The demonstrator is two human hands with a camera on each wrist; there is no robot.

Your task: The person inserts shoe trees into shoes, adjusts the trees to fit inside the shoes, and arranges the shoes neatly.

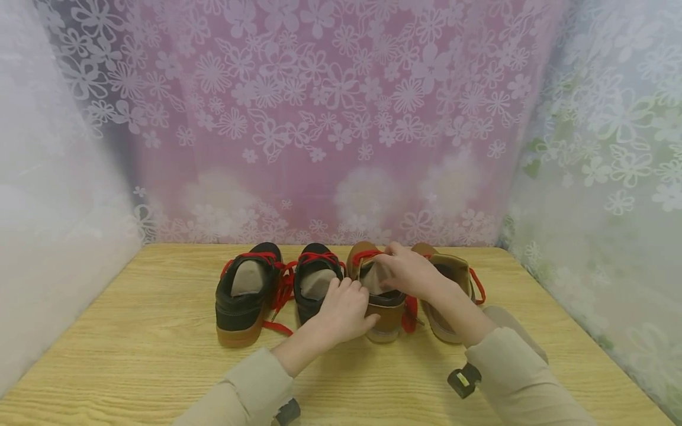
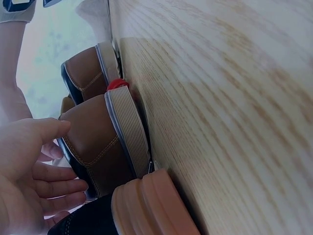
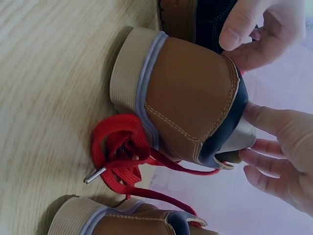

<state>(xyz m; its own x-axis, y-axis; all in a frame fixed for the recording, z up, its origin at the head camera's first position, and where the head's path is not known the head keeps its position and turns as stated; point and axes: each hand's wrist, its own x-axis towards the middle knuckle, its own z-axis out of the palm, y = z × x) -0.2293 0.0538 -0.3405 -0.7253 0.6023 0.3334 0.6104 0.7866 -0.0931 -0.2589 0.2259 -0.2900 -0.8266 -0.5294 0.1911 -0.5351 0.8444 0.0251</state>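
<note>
A brown shoe (image 1: 386,313) with red laces stands third from the left in a row, its heel toward me. My right hand (image 1: 412,272) is at its opening, thumb and fingertips pinching a greyish insole (image 3: 238,137) that slants up inside. On the near left of the same shoe is my left hand (image 1: 343,310), its fingers fairly straight and its thumb by the heel in the left wrist view. Left of it stands a black shoe (image 1: 306,307), partly hidden by that hand, with a pale insole (image 1: 318,284) inside.
Another black shoe (image 1: 234,313) stands at the far left with a pale insole. A second brown shoe (image 1: 444,325) is at the right, partly behind my right arm. Beside that forearm a loose grey insole (image 1: 519,331) lies on the wooden table (image 1: 133,355). Flowered curtains (image 1: 330,118) enclose the back and sides.
</note>
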